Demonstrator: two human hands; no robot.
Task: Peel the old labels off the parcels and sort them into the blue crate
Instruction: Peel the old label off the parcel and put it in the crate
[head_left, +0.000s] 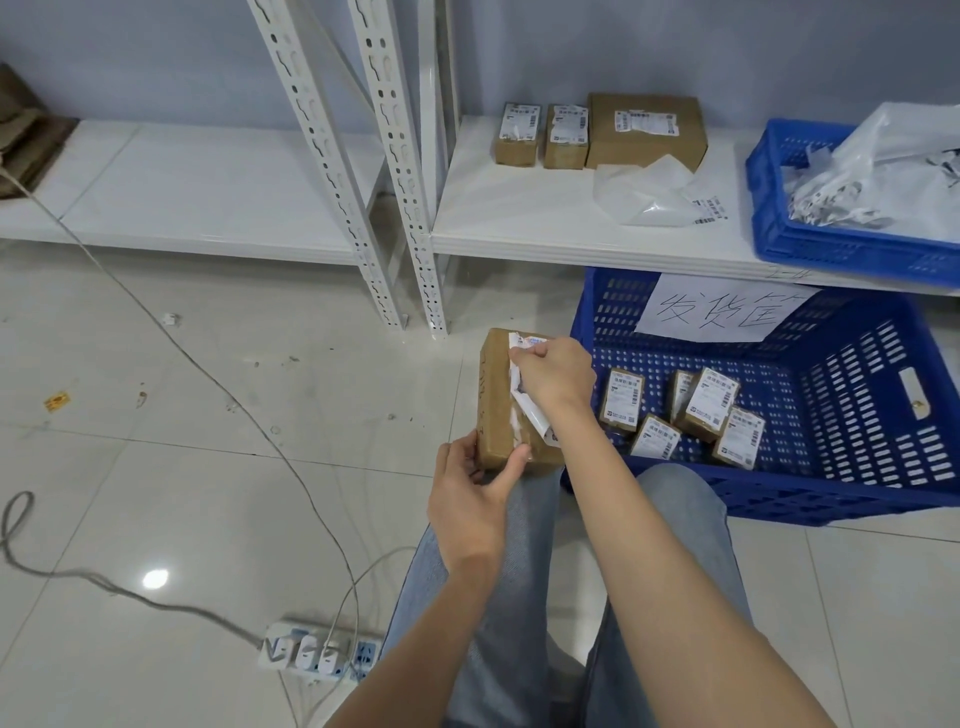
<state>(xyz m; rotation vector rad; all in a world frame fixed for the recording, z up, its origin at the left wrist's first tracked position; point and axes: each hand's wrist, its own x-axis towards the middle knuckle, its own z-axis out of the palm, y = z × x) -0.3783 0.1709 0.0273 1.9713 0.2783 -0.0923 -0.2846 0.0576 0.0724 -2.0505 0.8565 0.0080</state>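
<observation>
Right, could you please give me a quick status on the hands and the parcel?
Left hand grips parcel at near end. Right hand pinches half-peeled label. Blue crate alongside, nothing in the way.

Matt brown cardboard parcel (501, 400); torn white paper label (524, 400); perforated blue plastic crate (857, 467); glossy tiled floor (182, 467).

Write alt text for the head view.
A person's right hand peels a white label off a brown parcel that the left hand grips. Beside it on the floor, a blue crate holds small labelled boxes.
</observation>
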